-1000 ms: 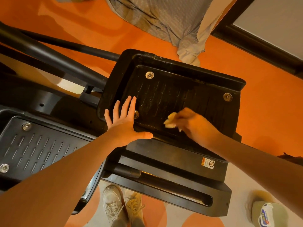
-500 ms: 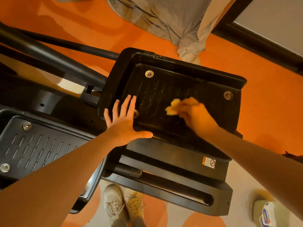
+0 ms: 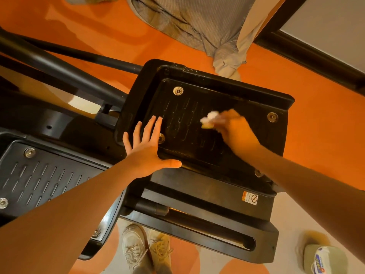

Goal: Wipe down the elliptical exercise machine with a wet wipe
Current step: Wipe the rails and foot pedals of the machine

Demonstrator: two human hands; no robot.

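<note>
Rightward across the pedal (image 3: 227,99) slid the right hand (image 3: 237,133) gripping the wipe (image 3: 209,119); left hand (image 3: 146,153) presses flat, fingers straight.

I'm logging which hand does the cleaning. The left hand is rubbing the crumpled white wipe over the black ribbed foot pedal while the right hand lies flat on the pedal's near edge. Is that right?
Not quite: the hands are swapped. In the head view the right hand holds the crumpled white wipe on the black ribbed foot pedal, while the left hand lies flat, fingers spread, on its near edge.
</note>
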